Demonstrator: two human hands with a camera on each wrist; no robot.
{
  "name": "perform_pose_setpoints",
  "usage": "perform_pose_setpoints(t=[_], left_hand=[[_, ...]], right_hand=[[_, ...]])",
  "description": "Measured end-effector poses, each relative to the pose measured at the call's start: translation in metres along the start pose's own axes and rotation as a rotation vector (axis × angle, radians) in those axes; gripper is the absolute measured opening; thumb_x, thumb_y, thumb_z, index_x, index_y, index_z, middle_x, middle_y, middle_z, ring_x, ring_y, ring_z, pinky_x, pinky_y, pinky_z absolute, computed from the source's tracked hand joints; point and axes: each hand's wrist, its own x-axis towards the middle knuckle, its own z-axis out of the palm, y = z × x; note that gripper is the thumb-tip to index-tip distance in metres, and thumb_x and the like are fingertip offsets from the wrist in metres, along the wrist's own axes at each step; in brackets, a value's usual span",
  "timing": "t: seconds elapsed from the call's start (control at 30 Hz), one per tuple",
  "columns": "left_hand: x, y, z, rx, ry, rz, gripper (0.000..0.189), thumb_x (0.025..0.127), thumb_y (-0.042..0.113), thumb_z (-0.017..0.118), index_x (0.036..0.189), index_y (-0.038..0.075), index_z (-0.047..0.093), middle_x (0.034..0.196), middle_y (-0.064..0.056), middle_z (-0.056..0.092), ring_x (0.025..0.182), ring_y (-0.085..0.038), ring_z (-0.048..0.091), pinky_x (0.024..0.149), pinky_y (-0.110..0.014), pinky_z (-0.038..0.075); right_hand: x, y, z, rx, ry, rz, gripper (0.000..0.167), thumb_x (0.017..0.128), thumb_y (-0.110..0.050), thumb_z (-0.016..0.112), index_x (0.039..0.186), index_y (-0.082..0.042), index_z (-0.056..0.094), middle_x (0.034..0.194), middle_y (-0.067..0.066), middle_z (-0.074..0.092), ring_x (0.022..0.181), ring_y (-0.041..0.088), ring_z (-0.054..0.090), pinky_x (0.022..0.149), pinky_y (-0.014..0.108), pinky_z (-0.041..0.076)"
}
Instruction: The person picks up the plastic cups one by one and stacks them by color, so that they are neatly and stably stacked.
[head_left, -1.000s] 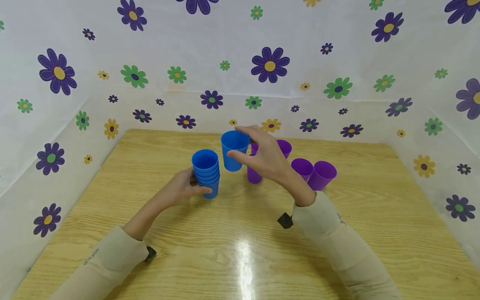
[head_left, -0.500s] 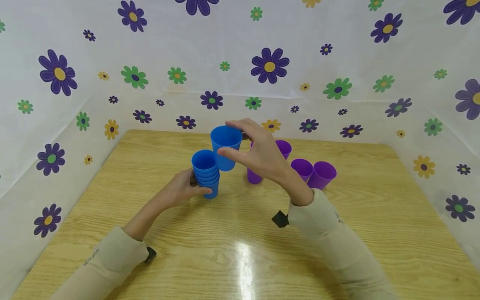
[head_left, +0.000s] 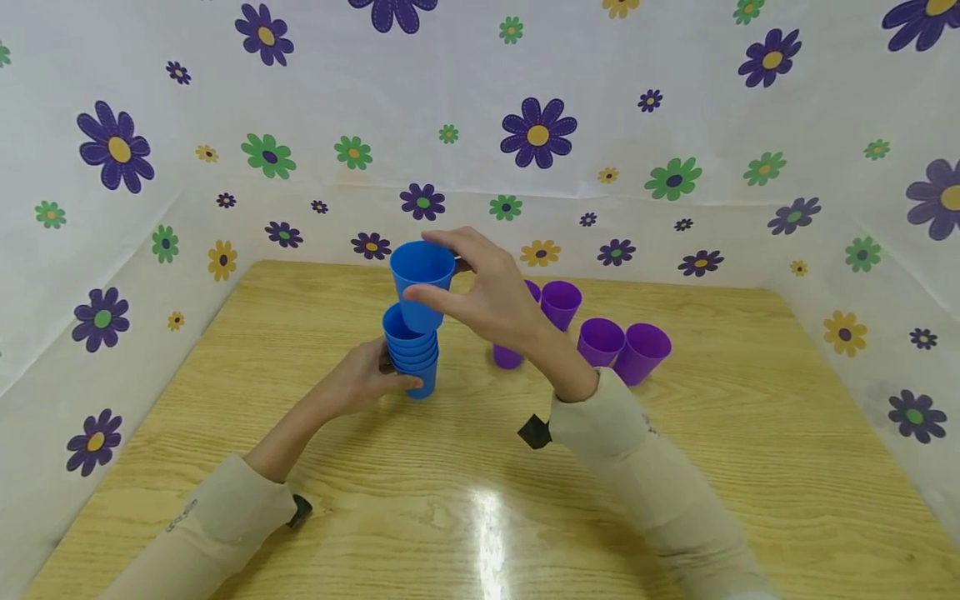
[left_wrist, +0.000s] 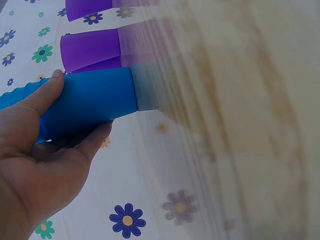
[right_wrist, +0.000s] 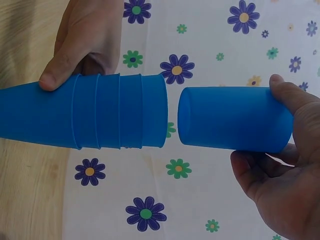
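Note:
Upright on the table stands a stack of several nested blue cups (head_left: 417,367), gripped low on its side by my left hand (head_left: 363,379). My right hand (head_left: 495,292) holds a single blue cup (head_left: 422,287) near its rim, between thumb and fingers. This cup hangs right above the stack's open top. The right wrist view shows a narrow gap between the single cup's base (right_wrist: 186,117) and the stack's top rim (right_wrist: 162,110). In the left wrist view, thumb and fingers wrap the lower part of the stack (left_wrist: 95,97).
Several purple cups stand upright to the right of the stack, among them a front right one (head_left: 643,354) and a back one (head_left: 561,302). One is partly hidden behind my right hand. A flower-print sheet (head_left: 465,100) surrounds the wooden table (head_left: 420,492) at its back and sides.
My right hand has moved left and slightly up with the single blue cup, from beside the stack to above it. My left hand and the stack have stayed in place.

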Motion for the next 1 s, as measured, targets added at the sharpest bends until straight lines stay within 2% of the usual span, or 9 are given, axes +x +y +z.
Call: perform_pose_setpoints(t=[0.17,0.37,0.57,0.77,1.0], left_hand=[[0.0,0.0,0.0,0.006,-0.005,0.004,0.073,0.096,0.013,0.075,0.153,-0.006,0.034,0.146,-0.029,0.052,0.131,-0.047,0.055,0.109,-0.061,0.044],[0.0,-0.001,0.0,0.008,-0.01,0.021,0.069,0.098,0.012,0.073,0.152,-0.008,0.034,0.145,-0.03,0.052,0.13,-0.048,0.056,0.109,-0.06,0.045],[-0.001,-0.001,0.001,-0.004,-0.013,0.035,0.067,0.099,0.011,0.072,0.15,-0.009,0.035,0.143,-0.031,0.053,0.128,-0.048,0.057,0.108,-0.06,0.046],[0.0,-0.001,0.001,-0.004,-0.012,0.046,0.068,0.098,0.01,0.073,0.151,-0.009,0.035,0.143,-0.03,0.054,0.128,-0.047,0.057,0.107,-0.06,0.047],[-0.001,-0.001,0.001,-0.018,-0.009,0.022,0.069,0.097,0.009,0.074,0.151,-0.007,0.035,0.144,-0.029,0.054,0.129,-0.046,0.057,0.108,-0.059,0.046]], right_hand=[[0.005,0.001,0.009,0.01,-0.017,0.004,0.063,0.088,-0.015,0.085,0.14,0.006,0.057,0.129,0.018,0.062,0.109,0.025,0.065,0.091,0.027,0.056],[0.008,0.001,0.016,0.007,-0.038,0.007,0.064,0.088,-0.016,0.085,0.141,0.006,0.057,0.13,0.019,0.062,0.111,0.026,0.064,0.091,0.035,0.057],[0.007,0.006,0.018,-0.022,-0.053,0.031,0.066,0.088,-0.018,0.085,0.142,0.005,0.056,0.131,0.018,0.062,0.111,0.026,0.063,0.09,0.032,0.056],[0.003,0.011,0.018,-0.027,-0.064,0.048,0.065,0.088,-0.019,0.085,0.142,0.004,0.057,0.133,0.018,0.062,0.11,0.026,0.063,0.09,0.033,0.057],[0.001,0.015,0.02,-0.022,-0.083,0.04,0.066,0.088,-0.019,0.085,0.142,0.004,0.057,0.132,0.017,0.062,0.109,0.025,0.063,0.088,0.028,0.055]])
